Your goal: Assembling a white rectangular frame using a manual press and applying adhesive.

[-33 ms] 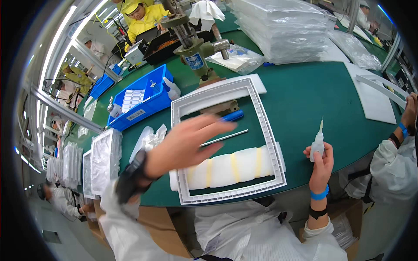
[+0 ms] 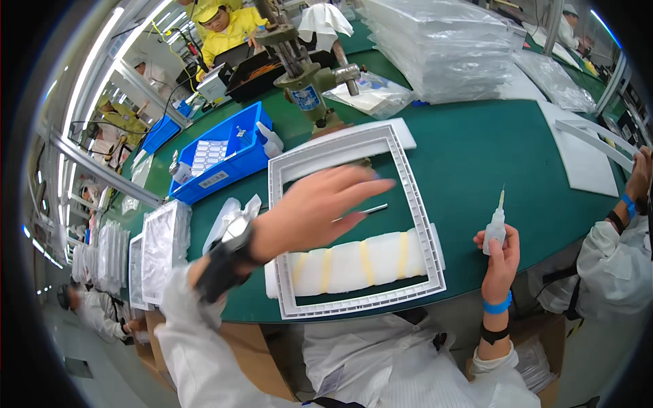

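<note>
My right hand (image 2: 500,265) grips a small translucent squeeze bottle (image 2: 496,228) with a thin needle tip pointing up, held off to the right of the white frame. Slightly blurred, my left hand (image 2: 316,214) reaches over the opening of the rectangular white plastic frame (image 2: 364,302). Its fingers are stretched out and apart. Beneath it lies a thin silvery rod (image 2: 374,209), partly covered by the hand. The frame rests on a white padded roll with yellow bands (image 2: 347,265) at the near side and on a white foam block (image 2: 405,132) at the far side.
Beyond the frame stands a green hand press (image 2: 306,88). A blue bin (image 2: 235,163) with labels and bottles sits at left, beside wrapped frames (image 2: 166,245). Tall stacks in clear plastic (image 2: 442,51) are at back right. A co-worker's hand (image 2: 639,177) holds a white frame at right.
My left hand has moved to the right over the frame's opening, covering most of the blue object and more of the rod. My right hand and the bottle stay nearly where they were.
</note>
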